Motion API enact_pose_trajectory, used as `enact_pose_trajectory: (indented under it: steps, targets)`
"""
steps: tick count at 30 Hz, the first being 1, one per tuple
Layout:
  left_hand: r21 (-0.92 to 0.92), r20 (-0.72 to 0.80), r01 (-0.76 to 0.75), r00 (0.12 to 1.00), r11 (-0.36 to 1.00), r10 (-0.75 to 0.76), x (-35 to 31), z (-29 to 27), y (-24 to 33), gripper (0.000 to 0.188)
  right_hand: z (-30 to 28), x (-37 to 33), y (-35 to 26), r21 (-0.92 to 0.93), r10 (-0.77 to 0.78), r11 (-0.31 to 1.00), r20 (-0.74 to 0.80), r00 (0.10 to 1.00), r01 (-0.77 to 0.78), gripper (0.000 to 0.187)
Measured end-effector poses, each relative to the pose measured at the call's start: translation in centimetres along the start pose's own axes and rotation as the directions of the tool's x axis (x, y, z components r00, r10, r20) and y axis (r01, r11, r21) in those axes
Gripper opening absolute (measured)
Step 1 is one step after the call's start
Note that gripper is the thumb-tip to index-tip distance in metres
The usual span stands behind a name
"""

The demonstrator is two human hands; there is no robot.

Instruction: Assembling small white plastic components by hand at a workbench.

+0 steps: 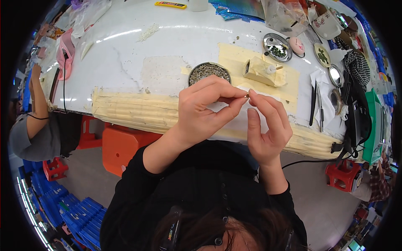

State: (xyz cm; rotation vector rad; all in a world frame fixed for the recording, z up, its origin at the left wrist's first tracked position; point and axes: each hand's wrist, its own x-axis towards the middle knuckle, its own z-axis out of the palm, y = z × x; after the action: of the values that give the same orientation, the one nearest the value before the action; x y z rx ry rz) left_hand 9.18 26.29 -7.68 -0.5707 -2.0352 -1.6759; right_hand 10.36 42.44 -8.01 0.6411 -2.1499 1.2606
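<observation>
My left hand [205, 104] is closed in a pinch, thumb and forefinger meeting on a tiny dark piece [247, 96] too small to identify. Against that same piece rests a fingertip of my right hand [270, 129]; its thumb stands apart below, so this hand looks open. Just beyond my left knuckles is a round dish [191, 78] full of small grey-brown bits, its near side partly hidden. A tape-covered block [261, 72] with a short stick on top sits past my fingertips. White paper [234, 132] lies under my hands.
Tweezers [313, 104] and a slim pen-like tool [320, 109] lie at the right. Behind them are a metal dish [268, 39] of dark green pieces and small round tins. A padded, taped edge [134, 109] runs along the table front. Another person's arm [38, 98] is at far left.
</observation>
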Motion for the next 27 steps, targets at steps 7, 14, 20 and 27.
enact_pose_trajectory:
  steps: [7, 14, 20, 27]
  targets:
    - [0.012, 0.017, -0.071, 0.997, 0.997, 0.071, 0.08, -0.20, -0.20, 0.019, -0.39, -0.58, -0.42, 0.577, 0.404, 0.674, 0.236, 0.884, -0.462, 0.028]
    - [0.066, -0.003, -0.079, 0.997, 0.995, 0.080, 0.07, 0.04, 0.03, 0.019, -0.95, -0.41, -0.70, 0.427, 0.327, 0.832, 0.139, 0.935, -0.354, 0.027]
    - [0.026, -0.020, -0.032, 0.999, 0.999, 0.032, 0.03, 0.18, 0.03, 0.018, -0.17, -0.40, -0.47, 0.040, 0.034, 0.999, -0.025, 0.999, -0.033, 0.030]
    - [0.027, 0.005, -0.053, 0.999, 0.998, 0.053, 0.07, -0.05, -0.05, 0.018, -0.18, -0.56, -0.29, 0.374, 0.270, 0.883, 0.093, 0.958, -0.285, 0.029]
